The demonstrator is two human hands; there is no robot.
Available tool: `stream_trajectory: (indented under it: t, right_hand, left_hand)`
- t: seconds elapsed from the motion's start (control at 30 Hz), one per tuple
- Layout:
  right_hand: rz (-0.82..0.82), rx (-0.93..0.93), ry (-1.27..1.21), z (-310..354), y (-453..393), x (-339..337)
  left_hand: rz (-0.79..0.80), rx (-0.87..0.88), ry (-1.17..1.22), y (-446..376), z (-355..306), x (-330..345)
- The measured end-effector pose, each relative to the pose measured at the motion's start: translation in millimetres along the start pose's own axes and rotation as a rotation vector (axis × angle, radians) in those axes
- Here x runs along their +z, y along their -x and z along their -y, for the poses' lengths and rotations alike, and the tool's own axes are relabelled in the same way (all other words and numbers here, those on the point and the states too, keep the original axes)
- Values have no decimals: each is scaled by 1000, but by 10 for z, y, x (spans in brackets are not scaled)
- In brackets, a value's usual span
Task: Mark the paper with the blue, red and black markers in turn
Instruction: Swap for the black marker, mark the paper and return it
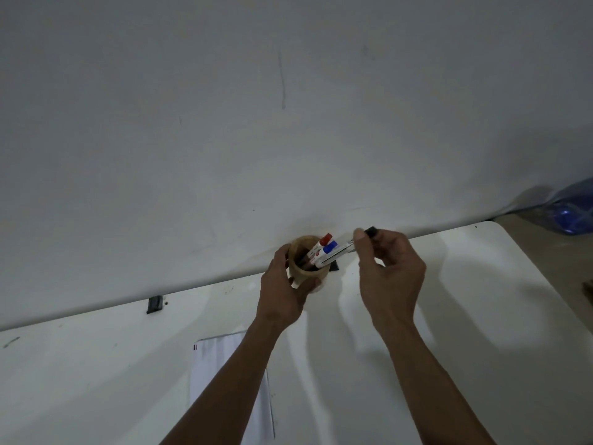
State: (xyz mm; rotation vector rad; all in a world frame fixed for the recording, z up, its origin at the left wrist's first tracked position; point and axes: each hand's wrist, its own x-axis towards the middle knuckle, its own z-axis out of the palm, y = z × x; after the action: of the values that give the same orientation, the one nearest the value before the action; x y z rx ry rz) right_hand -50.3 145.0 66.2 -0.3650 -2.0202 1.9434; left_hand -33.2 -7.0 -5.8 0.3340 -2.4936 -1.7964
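My left hand [284, 292] grips a tan wooden cup [303, 268], tilted toward me at the table's far edge. Inside it stand a red-capped marker [322, 243] and a blue-capped marker [329, 247]. My right hand [390, 274] pinches the black-capped marker [349, 247] near its cap; the marker's lower end rests in the cup's mouth. The white paper [221, 374] lies on the table below, partly hidden by my left forearm, with a small dark mark at its upper left corner.
The white table [481, 300] butts against a pale wall [288, 123]. Black clips sit at the table's far edge [154, 304] and behind the cup [431, 267]. A blue plastic bag [571, 213] lies beyond the table's right corner.
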Motion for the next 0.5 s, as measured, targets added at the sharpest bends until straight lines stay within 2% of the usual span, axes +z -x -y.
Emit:
stream_trajectory:
  t: [0.17,0.37,0.5]
  right_hand:
    - [15,51,-116,108,-12,-85]
    - [166,187,-105,100,193,-128]
    - [389,250,35,-18,493,-107]
  left_hand:
    - [5,-35,-82,-20,-23,-11]
    - [10,-134,-169,100,-95,-157]
    - [-98,-45,-220,418,-176,-447]
